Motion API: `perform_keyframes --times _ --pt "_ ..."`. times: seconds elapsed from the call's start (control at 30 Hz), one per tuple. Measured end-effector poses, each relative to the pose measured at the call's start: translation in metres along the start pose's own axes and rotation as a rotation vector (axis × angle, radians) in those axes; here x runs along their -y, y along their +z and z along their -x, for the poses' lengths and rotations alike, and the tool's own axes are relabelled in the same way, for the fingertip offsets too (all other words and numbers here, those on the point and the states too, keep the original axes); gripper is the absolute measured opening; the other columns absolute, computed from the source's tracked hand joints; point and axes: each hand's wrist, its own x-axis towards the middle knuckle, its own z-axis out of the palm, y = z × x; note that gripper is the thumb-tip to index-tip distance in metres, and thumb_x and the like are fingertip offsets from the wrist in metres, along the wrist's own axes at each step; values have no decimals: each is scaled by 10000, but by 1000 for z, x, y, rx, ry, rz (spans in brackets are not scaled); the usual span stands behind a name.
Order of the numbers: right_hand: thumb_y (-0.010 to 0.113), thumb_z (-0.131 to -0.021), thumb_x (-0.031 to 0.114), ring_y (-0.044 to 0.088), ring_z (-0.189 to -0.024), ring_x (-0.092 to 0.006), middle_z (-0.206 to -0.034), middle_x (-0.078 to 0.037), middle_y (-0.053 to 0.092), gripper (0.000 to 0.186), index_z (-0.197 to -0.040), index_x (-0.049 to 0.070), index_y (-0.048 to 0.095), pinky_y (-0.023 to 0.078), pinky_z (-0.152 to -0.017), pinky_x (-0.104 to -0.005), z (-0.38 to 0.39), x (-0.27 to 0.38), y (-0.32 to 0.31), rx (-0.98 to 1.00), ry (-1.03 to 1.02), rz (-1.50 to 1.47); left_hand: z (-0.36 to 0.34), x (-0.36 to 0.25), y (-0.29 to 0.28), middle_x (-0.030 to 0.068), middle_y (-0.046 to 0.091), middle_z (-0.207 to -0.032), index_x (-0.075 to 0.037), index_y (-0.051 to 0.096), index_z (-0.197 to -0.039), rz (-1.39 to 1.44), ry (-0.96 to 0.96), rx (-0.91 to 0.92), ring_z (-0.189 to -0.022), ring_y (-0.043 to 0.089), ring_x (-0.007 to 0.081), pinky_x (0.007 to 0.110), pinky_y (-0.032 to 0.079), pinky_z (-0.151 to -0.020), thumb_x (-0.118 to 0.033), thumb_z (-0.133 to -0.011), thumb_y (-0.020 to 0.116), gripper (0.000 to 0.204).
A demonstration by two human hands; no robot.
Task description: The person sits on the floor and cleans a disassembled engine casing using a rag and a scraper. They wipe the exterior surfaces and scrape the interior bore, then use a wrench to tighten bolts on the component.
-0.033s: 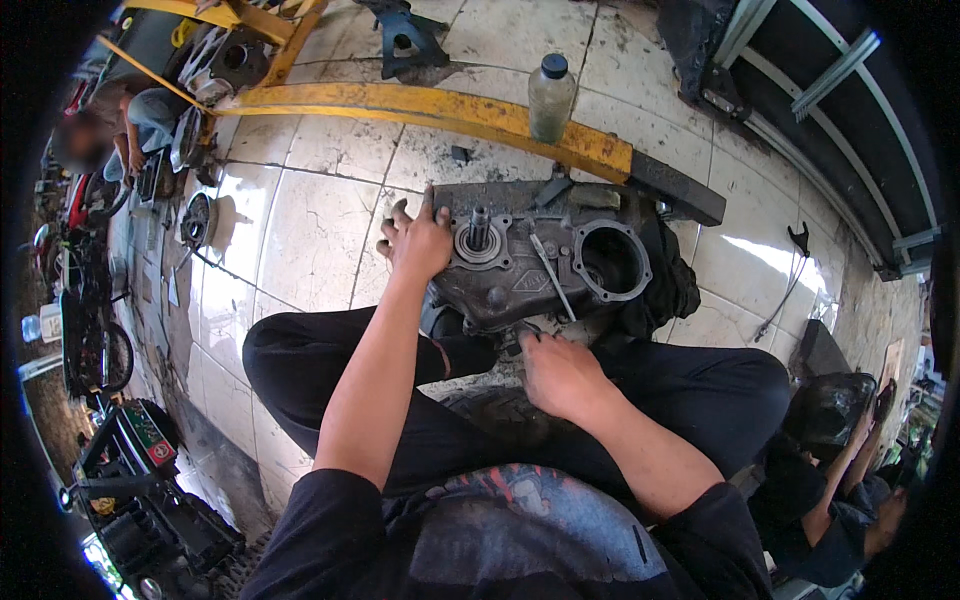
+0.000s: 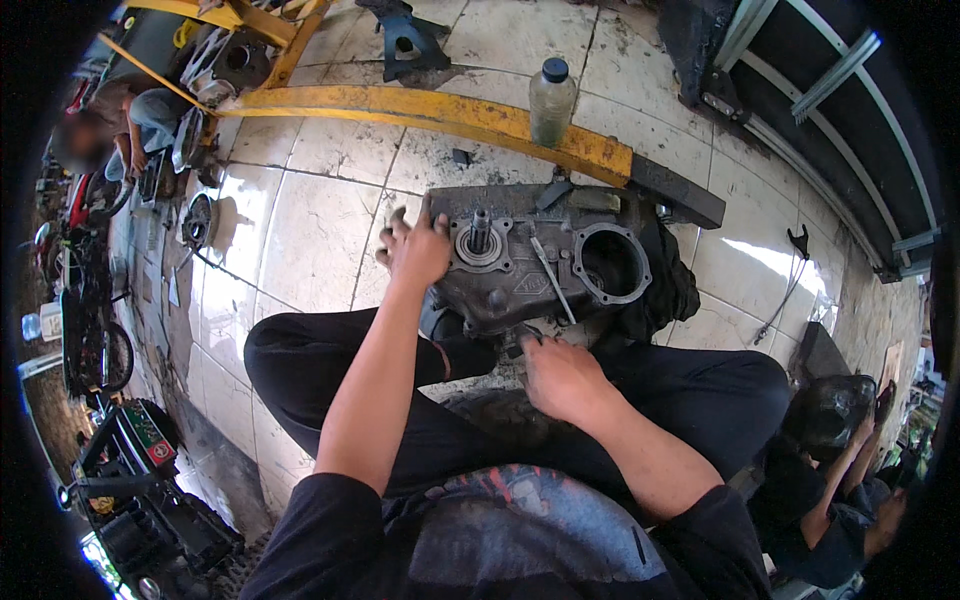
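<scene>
A dark, greasy metal gearbox casing [image 2: 510, 300] lies in front of my folded legs. From a ring-shaped bearing seat [image 2: 482, 250] on its left side rises a splined shaft [image 2: 481, 225]; a round flanged opening [image 2: 611, 264] is on its right. A thin metal rod-like tool [image 2: 553, 280] rests slantwise across the top between them. My left hand [image 2: 418, 245] lies against the casing's left end beside the bearing, fingers spread. At the near edge, my right hand [image 2: 562, 375] has its fingers curled under the casing's lip; what they grip there is hidden.
Behind the casing runs a yellow steel beam [image 2: 400, 103] with a dark-capped bottle [image 2: 551, 105] standing on it. A blue stand [image 2: 408, 45] is farther back. A forked tool [image 2: 790, 270] lies on the tiles at right. Other people sit at far left and lower right.
</scene>
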Motion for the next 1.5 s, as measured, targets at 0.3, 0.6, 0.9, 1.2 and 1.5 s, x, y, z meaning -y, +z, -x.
perform_keyframes --times 0.3,0.6,0.9,1.2,1.5 --pt "549 -914 100 697 -1032 -374 -1069 -218 696 269 -1157 -5 596 549 -886 -502 2 3 -2 -2 50 23 19 16 3 217 233 -1645 -409 311 -1607 166 -184 62 -1462 222 532 710 190 -1129 -509 -1060 405 564" --pt "552 -909 101 697 -1038 -369 -1067 -220 700 262 -1145 0 601 560 -865 -502 3 2 1 -4 32 32 -6 4 4 204 186 -1679 -461 252 -1607 162 -134 241 -1500 159 546 734 163 -1140 -577 -1038 400 600" --pt "561 -898 88 704 -994 -382 -1030 -228 702 244 -1117 -12 602 565 -855 -499 7 -1 2 -18 31 23 13 4 16 241 261 -1642 -373 254 -1631 120 -122 64 -1474 225 528 723 189 -1126 -551 -1052 391 621" --pt "553 -905 93 694 -1013 -383 -1060 -222 696 307 -1187 -22 592 559 -868 -506 5 -1 1 14 18 23 25 23 30 195 288 -1631 -369 272 -1622 308 -206 61 -1479 248 481 721 199 -1127 -555 -1074 339 583" --pt "555 -905 100 687 -1039 -394 -1085 -231 687 339 -1217 -30 578 553 -890 -504 2 10 0 14 -28 6 35 25 43 228 305 -1610 -324 253 -1634 397 -194 -13 -1456 270 493 714 189 -1134 -506 -1083 358 589"
